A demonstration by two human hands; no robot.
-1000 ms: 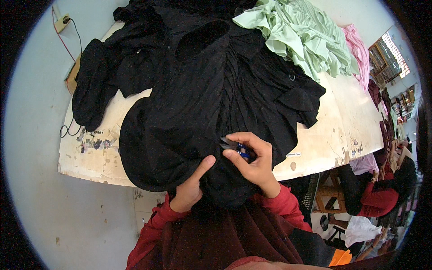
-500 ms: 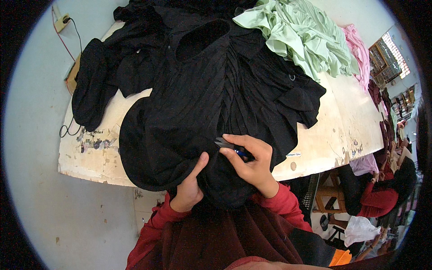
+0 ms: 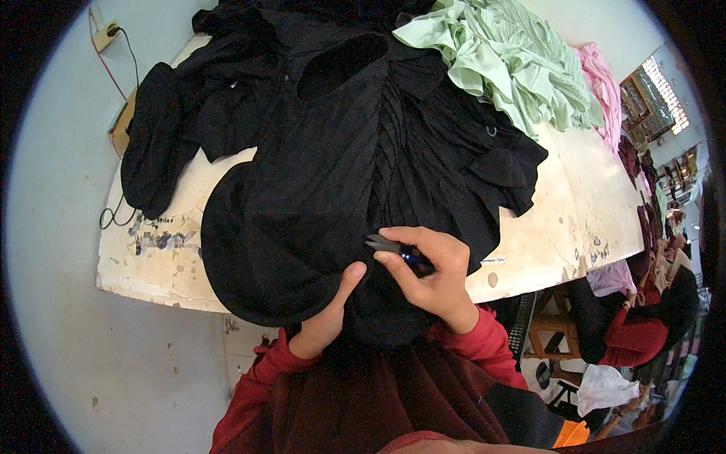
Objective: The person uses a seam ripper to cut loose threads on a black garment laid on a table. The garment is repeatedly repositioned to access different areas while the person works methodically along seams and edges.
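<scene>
A black garment point(image 3: 302, 204) with gathered folds is spread over the table and hangs past its near edge. My right hand point(image 3: 437, 276) grips thread snips point(image 3: 389, 245) with a blue part, their blades pointing left just above the cloth. The blade tips look slightly apart. My left hand point(image 3: 330, 314) holds the garment's near part, thumb on top and pointing toward the snips; its other fingers are hidden beneath the black cloth.
Pale green fabric point(image 3: 514, 68) is heaped at the far right, with pink fabric point(image 3: 600, 91) beside it. The worn wooden table point(image 3: 560, 227) has a curved-looking near edge. A socket with a cable point(image 3: 110, 34) is on the left wall. Another person point(image 3: 639, 333) sits at the right.
My right hand and the snips have shifted slightly to the right. My left hand has moved a little to the right, its thumb now closer to the snips.
</scene>
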